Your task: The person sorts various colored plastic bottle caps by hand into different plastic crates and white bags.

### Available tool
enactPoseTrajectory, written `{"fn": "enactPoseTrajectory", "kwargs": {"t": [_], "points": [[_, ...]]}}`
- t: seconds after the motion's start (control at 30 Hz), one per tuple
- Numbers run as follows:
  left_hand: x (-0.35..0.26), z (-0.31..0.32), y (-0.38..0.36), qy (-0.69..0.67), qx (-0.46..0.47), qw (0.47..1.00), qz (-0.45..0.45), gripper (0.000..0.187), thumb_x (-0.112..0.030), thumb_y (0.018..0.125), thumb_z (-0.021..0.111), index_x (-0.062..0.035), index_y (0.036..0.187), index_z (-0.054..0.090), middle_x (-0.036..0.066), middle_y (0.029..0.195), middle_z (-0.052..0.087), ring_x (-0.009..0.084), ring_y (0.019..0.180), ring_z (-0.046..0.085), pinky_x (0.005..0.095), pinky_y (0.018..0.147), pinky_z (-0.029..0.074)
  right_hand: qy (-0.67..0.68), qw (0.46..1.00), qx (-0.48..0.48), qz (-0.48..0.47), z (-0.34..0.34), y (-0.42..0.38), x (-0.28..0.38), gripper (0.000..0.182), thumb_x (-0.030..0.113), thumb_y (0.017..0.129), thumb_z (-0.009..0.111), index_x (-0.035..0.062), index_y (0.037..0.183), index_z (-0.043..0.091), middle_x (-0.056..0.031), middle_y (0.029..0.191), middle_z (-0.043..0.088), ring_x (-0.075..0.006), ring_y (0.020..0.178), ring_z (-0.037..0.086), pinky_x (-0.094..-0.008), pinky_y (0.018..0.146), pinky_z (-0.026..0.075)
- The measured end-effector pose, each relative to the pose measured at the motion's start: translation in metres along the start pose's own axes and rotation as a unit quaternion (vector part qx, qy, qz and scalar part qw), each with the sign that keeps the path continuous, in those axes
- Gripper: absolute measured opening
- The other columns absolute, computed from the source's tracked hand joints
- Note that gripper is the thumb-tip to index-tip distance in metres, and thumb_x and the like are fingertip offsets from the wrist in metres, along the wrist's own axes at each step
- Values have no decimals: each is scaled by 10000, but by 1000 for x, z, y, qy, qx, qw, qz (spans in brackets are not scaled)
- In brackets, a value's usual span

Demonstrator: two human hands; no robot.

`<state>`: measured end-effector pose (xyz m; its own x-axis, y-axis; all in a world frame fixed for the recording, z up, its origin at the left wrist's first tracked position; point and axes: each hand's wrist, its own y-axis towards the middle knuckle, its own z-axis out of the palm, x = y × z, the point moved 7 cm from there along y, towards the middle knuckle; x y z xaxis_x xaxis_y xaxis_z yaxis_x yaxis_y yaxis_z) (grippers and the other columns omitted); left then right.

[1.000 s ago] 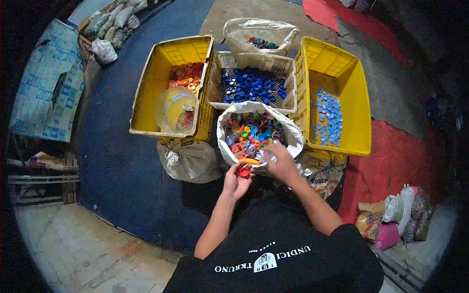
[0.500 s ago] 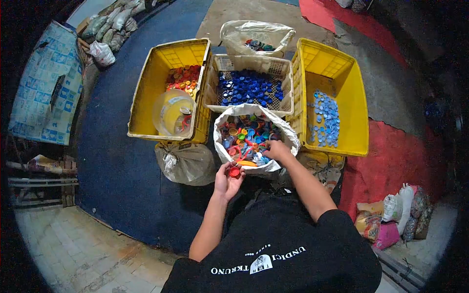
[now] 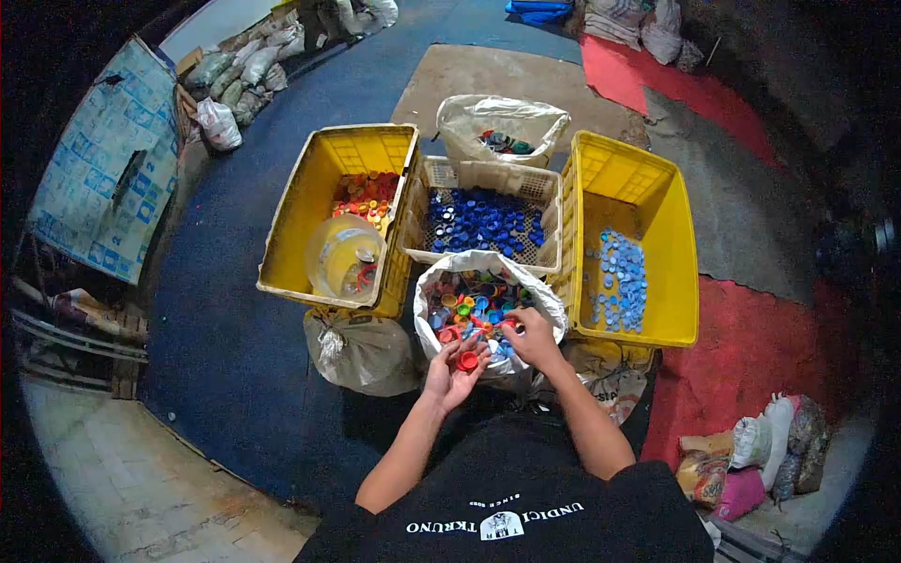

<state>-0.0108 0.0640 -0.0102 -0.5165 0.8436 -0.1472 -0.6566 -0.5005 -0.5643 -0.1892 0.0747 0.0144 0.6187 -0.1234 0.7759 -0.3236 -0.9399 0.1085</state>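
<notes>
My left hand (image 3: 447,380) is turned palm up at the near rim of a white sack (image 3: 554,305), holding a red bottle cap (image 3: 467,361) by its fingers. Over the right part of the sack, my right hand (image 3: 537,340) has its fingers pinched on a small red cap (image 3: 511,325), partly hidden by the fingertips. Inside the sack lie mixed bottle caps (image 3: 465,305) in red, green, orange, blue and white.
Behind the sack, a white crate (image 3: 413,251) contains dark blue caps. The left yellow crate (image 3: 282,272) has red and orange caps and a clear round tub (image 3: 328,253). Light blue caps lie in the right yellow crate (image 3: 680,281). A tied sack (image 3: 361,361) stands below left.
My right hand has come up from among the caps with a red cap at its fingertips. My left hand still has its red cap, its fingers more spread. The camera view has tilted upward.
</notes>
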Motion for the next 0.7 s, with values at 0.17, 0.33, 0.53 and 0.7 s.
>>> {"fn": "enactPoseTrajectory", "kwargs": {"t": [0.17, 0.33, 0.53, 0.7], "points": [[23, -1, 24, 14, 2, 999, -33, 414, -283, 952, 438, 9, 1231, 531, 161, 1170, 591, 273, 1068, 579, 395, 953, 467, 177, 984, -2, -1, -22, -34, 55, 217, 175, 836, 691, 29, 995, 666, -99, 912, 657, -188, 819, 647, -297, 720, 512], [34, 8, 23, 129, 1, 990, -51, 317, -173, 969, 465, -18, 1238, 534, 106, 1116, 600, 190, 981, 588, 323, 882, 492, 153, 988, -17, -14, -14, -56, 46, 242, 170, 813, 719, 42, 1012, 671, -83, 897, 677, -144, 753, 641, -277, 679, 513], [27, -15, -1, 160, -93, 981, -50, 199, -215, 961, 534, -66, 1080, 592, 29, 923, 611, 130, 810, 570, 263, 709, 490, 183, 967, 133, 115, 12, -52, 38, 325, 227, 795, 731, 22, 1037, 660, -121, 890, 699, -198, 820, 685, -313, 736, 529], [-19, -37, 12, 46, -77, 996, -15, 184, -198, 967, 523, -56, 1064, 589, 57, 930, 611, 142, 810, 575, 285, 714, 491, 189, 960, 196, 64, 52, -8, 61, 336, 239, 809, 735, 40, 1072, 671, -95, 925, 705, -131, 834, 662, -286, 737, 524]]}}
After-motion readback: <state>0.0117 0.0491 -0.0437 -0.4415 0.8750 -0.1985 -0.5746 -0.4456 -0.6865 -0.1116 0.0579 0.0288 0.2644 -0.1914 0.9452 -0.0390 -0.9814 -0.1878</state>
